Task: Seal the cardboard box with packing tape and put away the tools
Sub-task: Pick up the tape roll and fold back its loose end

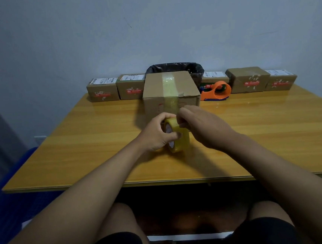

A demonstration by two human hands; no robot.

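**Yellow tape roll held in both hands in front of the box**

Yellowish tape roll (177,135) stands on its edge in the middle of the frame, held between two hands. The left hand (157,134) is closed around the roll's left side, with the thumb over the top and the fingertips (178,135) pressed near the core. The right hand (202,126) has its fingers bent and pinched at the top of the roll; I cannot tell if they hold a loose tape end. The roll is on or just above the table (79,139).

Just behind the hands stands the box (153,89), closed, with a strip of clear tape (169,85) going over its top and down the front face. Right of the box lies an orange dispenser (216,91). Behind the box is a bin (176,67) with a black bag. Small parcels (103,92) stand in a row along the far edge of the table, on both sides of the box.
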